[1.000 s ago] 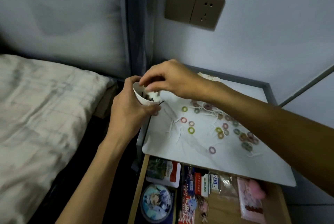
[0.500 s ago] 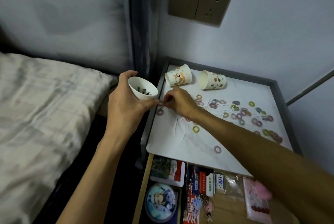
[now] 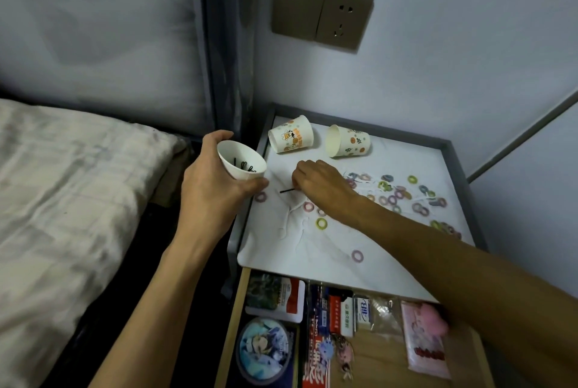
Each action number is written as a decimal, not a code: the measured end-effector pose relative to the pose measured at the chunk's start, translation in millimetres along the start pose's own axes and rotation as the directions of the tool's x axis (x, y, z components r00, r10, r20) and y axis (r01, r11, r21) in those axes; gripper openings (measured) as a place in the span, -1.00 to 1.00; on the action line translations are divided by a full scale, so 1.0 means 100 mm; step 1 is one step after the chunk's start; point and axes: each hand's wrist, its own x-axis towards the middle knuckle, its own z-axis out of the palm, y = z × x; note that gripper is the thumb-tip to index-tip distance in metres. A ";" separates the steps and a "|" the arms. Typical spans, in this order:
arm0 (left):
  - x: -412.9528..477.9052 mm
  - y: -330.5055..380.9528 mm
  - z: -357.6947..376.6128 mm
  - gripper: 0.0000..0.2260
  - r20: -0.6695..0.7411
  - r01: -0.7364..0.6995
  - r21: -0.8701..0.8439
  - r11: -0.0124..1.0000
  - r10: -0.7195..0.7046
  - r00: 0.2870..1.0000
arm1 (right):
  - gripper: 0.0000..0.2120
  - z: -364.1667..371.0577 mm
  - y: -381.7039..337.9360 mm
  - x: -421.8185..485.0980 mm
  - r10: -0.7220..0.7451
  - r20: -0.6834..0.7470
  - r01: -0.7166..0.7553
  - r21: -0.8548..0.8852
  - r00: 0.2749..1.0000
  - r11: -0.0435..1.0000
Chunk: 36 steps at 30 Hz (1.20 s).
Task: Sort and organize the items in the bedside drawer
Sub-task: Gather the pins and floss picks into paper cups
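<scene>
My left hand grips a white paper cup tilted toward me, just left of the nightstand's edge; a few black hairpins lie inside it. My right hand is on the white nightstand top, fingers curled, pinching one end of a black hairpin that points left toward the cup. Several small coloured hair rings are scattered over the top to the right of that hand. Below, the wooden drawer stands open with packets and cards in it.
Two printed paper cups lie on their sides at the back of the top. A bed with pale bedding is on the left. A wall socket plate is above. A round tin sits in the drawer's front left.
My right hand came out of the cup, dropped to the tabletop and pinched a hairpin there. The cup in my left hand stayed roughly where it was.
</scene>
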 end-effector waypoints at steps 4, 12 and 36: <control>0.00 0.00 0.02 -0.27 0.019 -0.009 0.010 1.000 0.008 1.000 | -0.89 -0.18 0.08 -0.03 0.231 -0.108 -0.180 0.353 0.967 0.918; -0.01 0.00 0.10 -0.26 0.045 -0.012 0.042 0.999 0.010 0.999 | -0.88 -1.25 0.12 0.10 0.118 -0.405 0.195 0.651 0.907 0.733; 0.07 -0.05 -0.03 -0.31 -0.095 -0.004 -0.048 0.999 -0.001 0.995 | -0.78 0.01 -0.38 0.32 0.227 0.169 -0.279 0.694 0.959 0.664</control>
